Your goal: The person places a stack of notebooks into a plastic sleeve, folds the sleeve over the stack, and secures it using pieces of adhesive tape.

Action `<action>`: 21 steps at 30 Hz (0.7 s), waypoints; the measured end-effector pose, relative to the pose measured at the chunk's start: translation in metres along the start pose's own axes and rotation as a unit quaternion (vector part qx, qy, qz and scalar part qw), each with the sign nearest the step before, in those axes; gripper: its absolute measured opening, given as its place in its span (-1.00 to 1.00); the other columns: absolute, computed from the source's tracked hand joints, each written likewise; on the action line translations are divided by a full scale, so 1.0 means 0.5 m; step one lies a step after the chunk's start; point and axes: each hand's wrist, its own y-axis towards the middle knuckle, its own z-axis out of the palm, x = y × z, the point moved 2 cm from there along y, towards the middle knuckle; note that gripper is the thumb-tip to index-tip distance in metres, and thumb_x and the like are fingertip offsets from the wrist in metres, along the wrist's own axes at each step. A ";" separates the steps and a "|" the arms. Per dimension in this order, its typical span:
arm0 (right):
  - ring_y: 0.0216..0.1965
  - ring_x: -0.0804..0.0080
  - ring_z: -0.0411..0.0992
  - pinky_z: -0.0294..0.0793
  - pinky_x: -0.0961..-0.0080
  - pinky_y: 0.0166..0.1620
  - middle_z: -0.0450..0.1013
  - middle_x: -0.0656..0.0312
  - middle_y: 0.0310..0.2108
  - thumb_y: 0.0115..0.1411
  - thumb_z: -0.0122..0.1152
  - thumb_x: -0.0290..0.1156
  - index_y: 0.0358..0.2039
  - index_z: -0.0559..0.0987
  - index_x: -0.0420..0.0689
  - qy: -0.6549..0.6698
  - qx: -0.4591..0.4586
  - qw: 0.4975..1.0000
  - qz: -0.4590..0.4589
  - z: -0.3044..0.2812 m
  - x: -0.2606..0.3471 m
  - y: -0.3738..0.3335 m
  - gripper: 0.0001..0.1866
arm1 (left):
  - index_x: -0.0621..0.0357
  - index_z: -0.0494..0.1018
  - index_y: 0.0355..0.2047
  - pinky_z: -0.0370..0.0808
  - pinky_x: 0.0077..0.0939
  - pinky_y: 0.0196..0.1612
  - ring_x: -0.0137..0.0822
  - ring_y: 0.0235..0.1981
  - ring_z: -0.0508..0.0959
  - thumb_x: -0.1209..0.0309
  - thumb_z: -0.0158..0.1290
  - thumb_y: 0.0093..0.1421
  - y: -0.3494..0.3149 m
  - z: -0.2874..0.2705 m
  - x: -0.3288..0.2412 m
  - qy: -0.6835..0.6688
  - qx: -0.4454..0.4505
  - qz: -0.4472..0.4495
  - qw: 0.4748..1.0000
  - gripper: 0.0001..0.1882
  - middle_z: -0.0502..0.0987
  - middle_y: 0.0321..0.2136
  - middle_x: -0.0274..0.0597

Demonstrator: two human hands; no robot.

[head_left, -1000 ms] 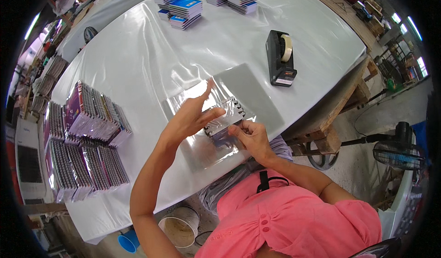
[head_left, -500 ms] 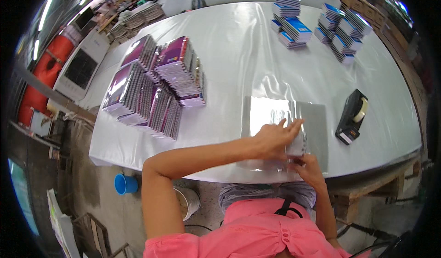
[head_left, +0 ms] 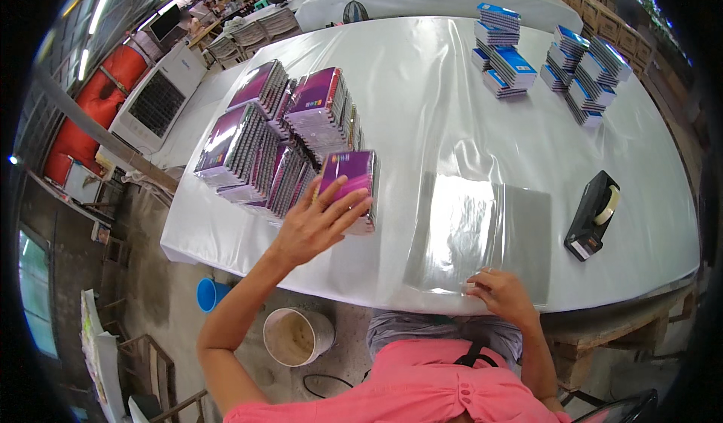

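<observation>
My left hand (head_left: 312,226) reaches over a purple spiral notebook (head_left: 352,168) at the near right of the purple piles, its fingers across the cover and its thumb at the left side. How far the fingers wrap underneath is hidden. Near the table's front edge, my right hand (head_left: 503,293) pinches the near border of a clear plastic sheet (head_left: 523,223), which lies flat and glossy on the table. Several stacks of plastic-covered purple notebooks (head_left: 233,140) stand just left of and beyond my left hand.
A black tape dispenser (head_left: 591,218) stands right of the sheet. Stacks of blue notebooks (head_left: 516,65) occupy the far right of the white-covered table (head_left: 407,84). Below the front edge, a blue bucket (head_left: 212,295) and a whitish bucket (head_left: 297,338) stand on the floor.
My left hand has swung from above the plastic sheet to the purple piles, where a purple notebook now shows under it. My right hand stays at the sheet's near edge. The view has shifted slightly.
</observation>
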 end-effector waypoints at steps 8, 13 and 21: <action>-0.31 0.12 0.49 0.43 0.24 -0.22 0.50 0.11 -0.35 0.16 0.20 -0.32 -0.30 0.55 -0.15 -0.091 0.082 0.989 -0.087 0.029 0.059 0.085 -0.82 | -0.14 0.29 0.23 0.03 -0.05 0.36 -0.20 0.33 0.15 0.49 0.29 -0.28 0.155 -0.114 0.167 0.133 -0.131 -0.069 0.980 -0.06 0.26 0.26 -0.42; -0.26 0.11 0.49 0.41 0.23 -0.12 0.49 0.10 -0.28 0.19 0.16 -0.28 -0.27 0.54 -0.14 -0.105 0.141 0.980 -0.089 0.044 0.063 0.088 -0.79 | -0.21 0.08 0.33 -0.03 0.04 0.37 -0.25 0.34 0.15 0.50 0.29 -0.23 0.206 -0.112 0.288 0.205 -0.066 -0.132 0.968 0.06 0.23 0.28 -0.52; -0.23 0.19 0.47 0.45 0.33 -0.15 0.51 0.17 -0.28 0.15 0.20 -0.46 -0.15 0.54 -0.13 -0.002 0.119 0.990 -0.072 -0.033 0.032 0.189 -0.77 | 0.02 0.12 0.31 -0.03 -0.03 0.35 -0.05 0.33 0.13 0.18 0.13 0.15 0.185 -0.118 0.341 0.098 0.013 -0.247 0.964 -0.25 0.17 0.31 -0.15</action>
